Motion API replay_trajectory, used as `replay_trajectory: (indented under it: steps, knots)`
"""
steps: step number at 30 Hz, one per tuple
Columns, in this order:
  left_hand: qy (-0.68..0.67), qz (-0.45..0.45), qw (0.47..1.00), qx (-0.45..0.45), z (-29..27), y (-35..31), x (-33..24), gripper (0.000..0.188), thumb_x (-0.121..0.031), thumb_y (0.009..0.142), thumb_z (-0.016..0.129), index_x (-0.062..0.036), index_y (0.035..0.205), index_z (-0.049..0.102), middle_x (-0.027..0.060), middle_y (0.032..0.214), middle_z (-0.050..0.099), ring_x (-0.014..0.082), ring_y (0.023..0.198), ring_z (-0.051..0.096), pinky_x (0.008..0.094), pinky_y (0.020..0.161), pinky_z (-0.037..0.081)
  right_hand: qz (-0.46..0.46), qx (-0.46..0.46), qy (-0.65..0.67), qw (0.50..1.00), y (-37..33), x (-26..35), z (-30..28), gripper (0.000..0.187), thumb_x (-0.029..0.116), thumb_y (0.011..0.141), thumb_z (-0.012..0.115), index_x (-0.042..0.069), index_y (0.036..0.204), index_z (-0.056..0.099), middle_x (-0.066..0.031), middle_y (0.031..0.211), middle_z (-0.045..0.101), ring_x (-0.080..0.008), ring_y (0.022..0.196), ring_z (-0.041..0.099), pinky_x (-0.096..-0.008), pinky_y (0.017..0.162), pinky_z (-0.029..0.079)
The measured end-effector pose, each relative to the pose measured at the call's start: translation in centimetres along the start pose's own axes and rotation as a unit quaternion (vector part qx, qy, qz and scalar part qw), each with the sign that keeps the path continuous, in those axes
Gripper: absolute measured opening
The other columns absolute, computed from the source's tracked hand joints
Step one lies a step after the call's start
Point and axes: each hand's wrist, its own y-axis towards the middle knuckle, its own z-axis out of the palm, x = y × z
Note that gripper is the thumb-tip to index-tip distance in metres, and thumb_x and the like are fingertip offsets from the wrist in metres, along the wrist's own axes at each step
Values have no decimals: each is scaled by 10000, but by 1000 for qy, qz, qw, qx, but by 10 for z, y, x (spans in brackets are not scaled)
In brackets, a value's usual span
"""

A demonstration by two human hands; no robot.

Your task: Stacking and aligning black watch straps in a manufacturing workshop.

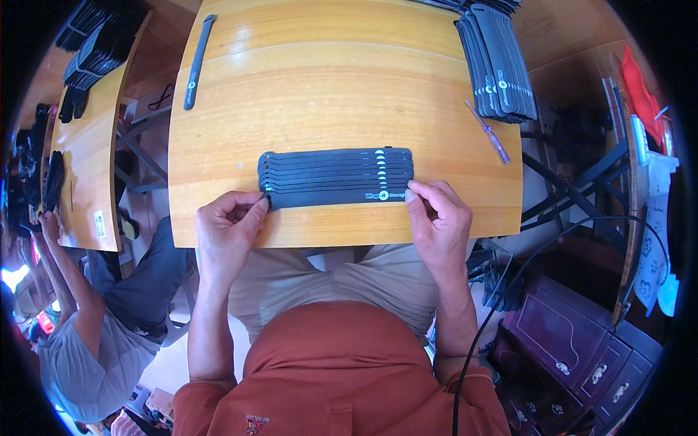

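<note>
A fanned row of black fabric straps (327,174) lies across the near part of the wooden table, each strap overlapping the one behind it. White and green marks line up toward their right ends. My left hand (231,221) pinches the left end of the nearest strap between thumb and fingers. At the opposite end, my right hand (440,218) grips that same strap with thumb and forefinger. The fingertips partly cover both of its ends.
Stacked straps (502,69) fill the table's far right corner. A purple-handled screwdriver (491,134) lies nearby. One single strap (198,65) rests at the far left of the table (327,94). Another person (94,320) sits at a table on the left. A black cable (502,291) hangs at right.
</note>
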Motion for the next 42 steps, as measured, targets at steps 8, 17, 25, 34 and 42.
replay_trajectory:
  steps: [8, 17, 25, 34, 42]
  knots:
    - [2, 0, 1000, 0, 0, 1, 2, 139, -72, 951, 760, 44, 1025, 767, 26, 719, 693, 45, 611, 573, 217, 552, 442, -2, -12, -12, 1000, 0, 1, 1, 100, -25, 890, 716, -35, 987, 736, -169, 850, 694, -299, 731, 698, -374, 654, 543]
    - [2, 23, 1000, -3, 1, 1, 4, 133, -56, 946, 758, 56, 1018, 761, 15, 742, 700, 35, 651, 575, 218, 587, 450, 22, -11, -11, 1000, 0, 3, 1, 80, -27, 872, 715, -27, 952, 714, -171, 878, 680, -327, 766, 696, -400, 684, 553]
    - [4, 18, 1000, -3, 2, 0, 3, 121, -55, 950, 752, 50, 1008, 757, 13, 741, 697, 37, 647, 576, 216, 583, 444, -74, -24, -92, 993, -5, 2, 4, 133, -13, 885, 691, 7, 1017, 695, -160, 948, 655, -361, 812, 692, -454, 701, 567]
    - [-3, 23, 1000, 0, 0, 2, 7, 113, -51, 957, 749, 47, 1011, 755, -1, 747, 688, 30, 644, 560, 208, 579, 435, -166, -36, -193, 966, -30, 21, 8, 231, -30, 830, 748, 33, 1050, 711, -113, 967, 663, -299, 796, 708, -395, 648, 573]
    - [-2, 38, 999, -5, 1, 3, 8, 113, -54, 959, 750, 48, 1008, 752, -3, 749, 688, 28, 642, 556, 204, 570, 431, -188, -16, -210, 959, -36, 24, 15, 249, -24, 815, 758, 18, 1055, 706, -102, 950, 652, -266, 792, 703, -361, 623, 572]
